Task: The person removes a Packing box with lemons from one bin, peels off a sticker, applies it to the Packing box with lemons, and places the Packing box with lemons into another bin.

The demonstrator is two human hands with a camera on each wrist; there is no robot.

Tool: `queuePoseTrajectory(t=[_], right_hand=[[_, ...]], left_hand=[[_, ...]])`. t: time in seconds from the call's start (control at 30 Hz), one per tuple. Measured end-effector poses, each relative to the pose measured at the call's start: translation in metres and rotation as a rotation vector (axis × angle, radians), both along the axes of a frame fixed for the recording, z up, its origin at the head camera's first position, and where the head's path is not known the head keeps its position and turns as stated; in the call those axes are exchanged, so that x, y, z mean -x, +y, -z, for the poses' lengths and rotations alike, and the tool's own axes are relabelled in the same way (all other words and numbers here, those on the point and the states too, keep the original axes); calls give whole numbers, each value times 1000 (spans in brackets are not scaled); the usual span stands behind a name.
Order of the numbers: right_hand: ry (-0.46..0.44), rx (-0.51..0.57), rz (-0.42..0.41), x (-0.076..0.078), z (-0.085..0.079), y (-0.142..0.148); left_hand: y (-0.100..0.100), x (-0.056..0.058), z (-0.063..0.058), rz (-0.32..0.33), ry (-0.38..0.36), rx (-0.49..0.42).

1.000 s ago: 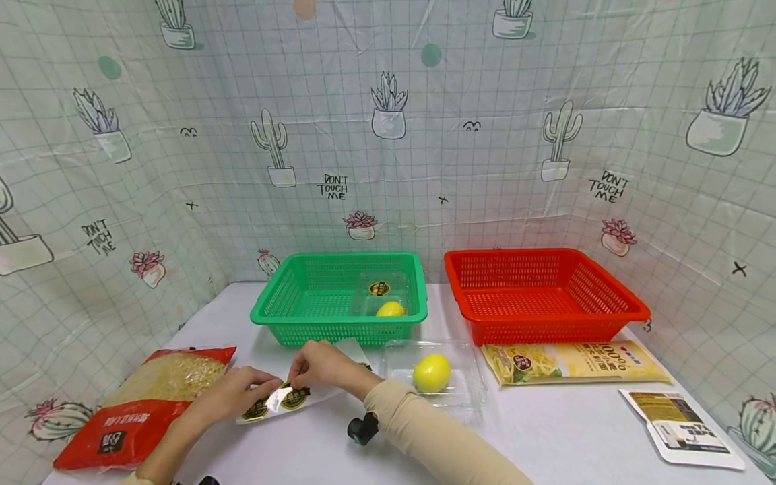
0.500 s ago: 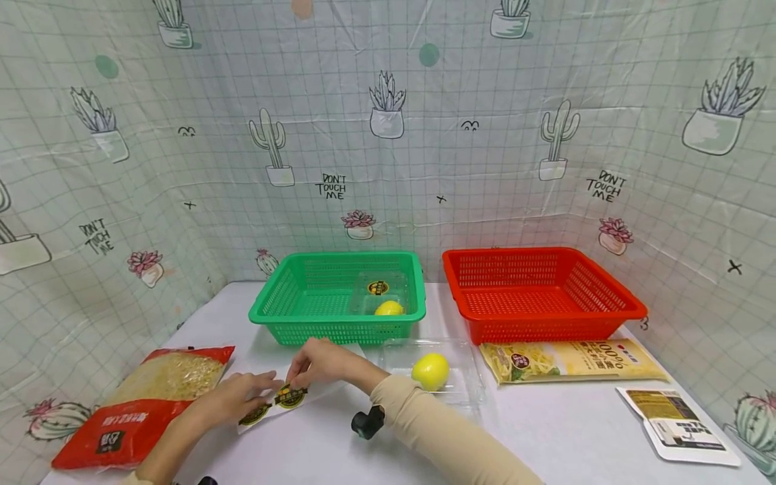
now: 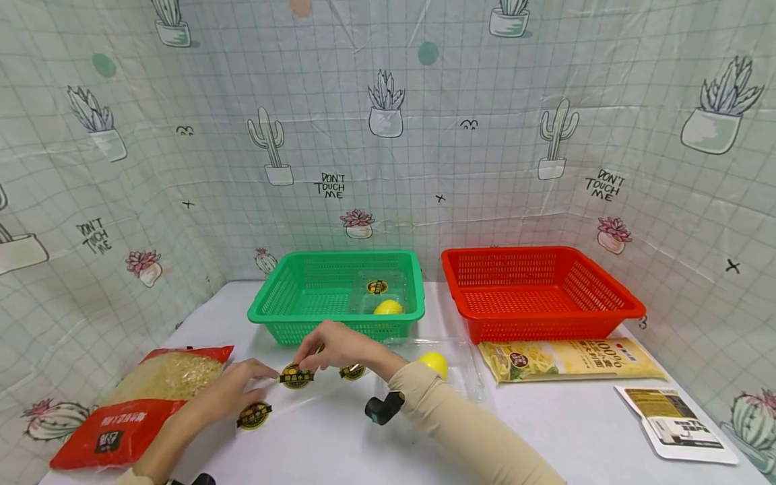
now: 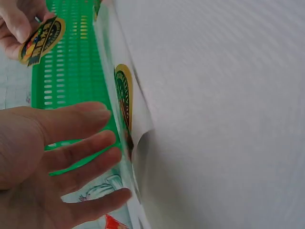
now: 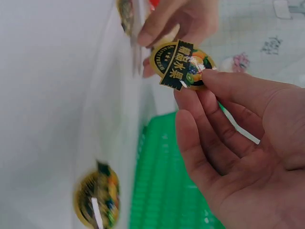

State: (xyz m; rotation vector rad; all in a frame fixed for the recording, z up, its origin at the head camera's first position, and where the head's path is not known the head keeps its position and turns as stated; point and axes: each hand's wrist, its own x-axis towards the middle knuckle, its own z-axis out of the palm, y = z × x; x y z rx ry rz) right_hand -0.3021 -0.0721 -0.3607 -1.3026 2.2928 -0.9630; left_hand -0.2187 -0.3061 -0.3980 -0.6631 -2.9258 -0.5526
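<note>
Between thumb and fingers, my right hand (image 3: 339, 349) pinches a round black-and-gold fruit sticker (image 5: 183, 65), lifted off its backing sheet (image 3: 306, 403). My left hand (image 3: 229, 393) is at the sheet's left end, its fingers extended and slightly spread in the left wrist view; whether they touch the sheet I cannot tell. Two more stickers stay on the sheet, a left one (image 3: 254, 415) by the left hand and a right one (image 3: 353, 371) beneath the right hand. Behind the right forearm, a clear plastic box (image 3: 467, 357) holds a lemon (image 3: 434, 364), partly hidden by the sleeve.
A green basket (image 3: 336, 318) at the back contains another clear box with a sticker and a lemon (image 3: 389, 307). Right of it is a red basket (image 3: 552, 316). A yellow noodle pack (image 3: 576, 362), a white-edged pouch (image 3: 679, 428) and a red bag (image 3: 136, 424) lie on the table.
The sticker has come off the sheet into my right hand, which has moved up and slightly right. My left fingers have opened, and the sheet lies flatter with its other stickers uncovered.
</note>
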Motion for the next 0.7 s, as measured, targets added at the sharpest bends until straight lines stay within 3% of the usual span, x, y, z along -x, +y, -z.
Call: queuePoseTrajectory(t=[0.13, 0.33, 0.5, 0.7], right_hand=[[-36, 30, 15, 6, -12, 19], [-55, 50, 52, 14, -28, 48], [-72, 53, 63, 14, -34, 72], [-74, 76, 84, 15, -39, 102]], left_hand=[[12, 0, -10, -34, 73, -103], [44, 2, -23, 7, 143, -340], [73, 10, -29, -25, 131, -485], [101, 21, -37, 13, 79, -526]])
